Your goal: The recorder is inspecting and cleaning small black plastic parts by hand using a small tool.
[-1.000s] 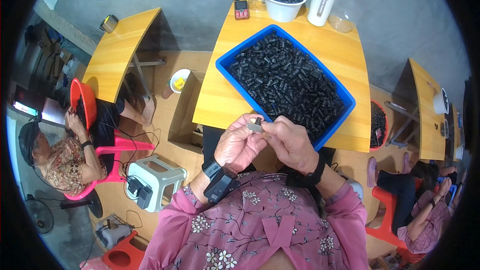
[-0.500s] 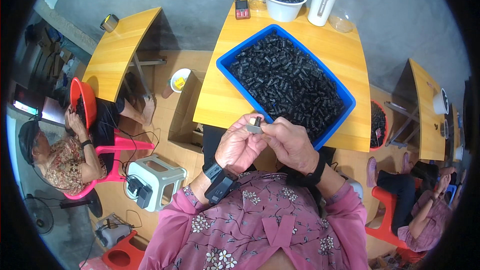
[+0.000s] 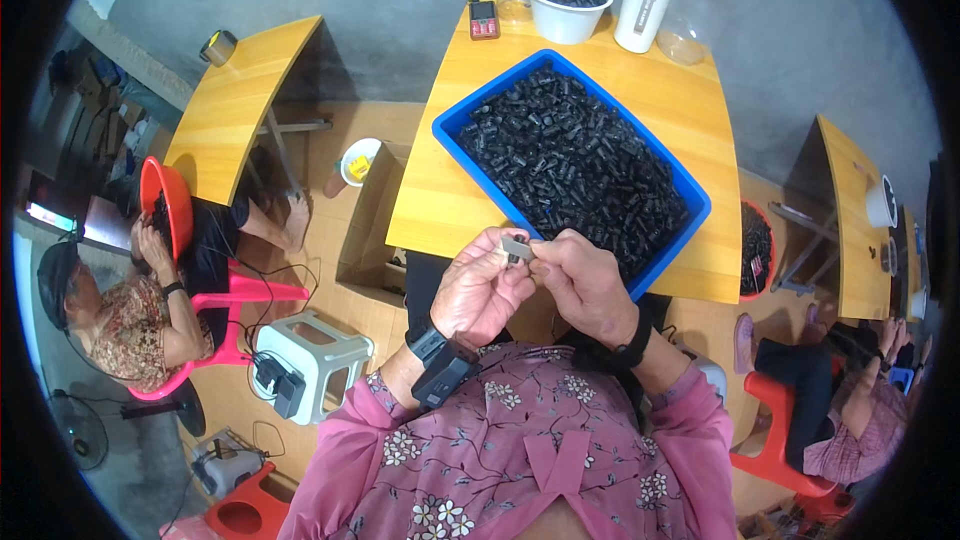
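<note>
In the head view, the left hand [image 3: 478, 290] pinches a small flat grey piece [image 3: 518, 248] with a dark part between its fingertips; the right hand [image 3: 590, 288] grips its right end between thumb and bent forefinger. The piece is just over the near edge of a yellow wood-grain table [image 3: 440, 200], beside a blue rectangular plastic tray [image 3: 697, 208] heaped with small black pieces [image 3: 570, 160]. At the far edge stand a red-and-black keypad phone [image 3: 484, 20], a round white bowl [image 3: 568, 26] of black pieces and a white cylindrical bottle [image 3: 640, 15]. Behind is a grey wall [image 3: 400, 30]. Left, a seated person [image 3: 140, 340] handles an orange-red bowl [image 3: 176, 205]; right, another person [image 3: 860, 430] sits on a red plastic stool [image 3: 778, 440].
</note>
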`<state>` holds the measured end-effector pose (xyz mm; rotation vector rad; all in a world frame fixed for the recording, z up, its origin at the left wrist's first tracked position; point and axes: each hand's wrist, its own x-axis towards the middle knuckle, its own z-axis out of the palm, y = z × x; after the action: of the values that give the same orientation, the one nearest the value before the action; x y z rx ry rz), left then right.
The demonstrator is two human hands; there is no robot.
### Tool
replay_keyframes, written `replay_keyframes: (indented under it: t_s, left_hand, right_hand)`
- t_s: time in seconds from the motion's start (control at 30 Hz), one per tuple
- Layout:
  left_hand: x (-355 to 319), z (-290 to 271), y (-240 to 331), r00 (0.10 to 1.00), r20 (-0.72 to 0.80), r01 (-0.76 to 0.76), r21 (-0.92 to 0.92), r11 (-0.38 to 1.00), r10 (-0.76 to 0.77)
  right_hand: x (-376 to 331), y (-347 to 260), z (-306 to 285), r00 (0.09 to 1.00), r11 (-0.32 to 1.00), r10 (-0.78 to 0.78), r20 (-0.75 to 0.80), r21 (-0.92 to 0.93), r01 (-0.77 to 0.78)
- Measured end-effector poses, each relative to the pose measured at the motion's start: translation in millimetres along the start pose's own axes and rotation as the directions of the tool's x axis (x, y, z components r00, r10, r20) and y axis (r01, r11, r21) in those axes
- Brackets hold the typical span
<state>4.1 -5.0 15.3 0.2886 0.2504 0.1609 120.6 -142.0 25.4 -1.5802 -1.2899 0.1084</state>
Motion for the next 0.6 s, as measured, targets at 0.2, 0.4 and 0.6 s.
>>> replay_keyframes:
  t_s: [0.2,0.4,0.6]
  left_hand:
    - [-1,-8,-1,1.0,-0.004,-0.028,0.012,1.0,0.028]
    - [-2,-2,-2,0.997,-0.083,-0.001,-0.024,1.0,-0.001]
    - [-2,4,-4,0.998,-0.063,0.021,-0.002,1.0,-0.021]
  right_hand:
    - [2,-7,-1,0.997,0.998,-0.04,0.071,-0.046,0.044]
    - [1,-5,-1,0.997,0.995,-0.056,0.052,-0.075,0.06]
    - [3,-3,-1,0.998,0.992,-0.066,-0.005,-0.111,0.065]
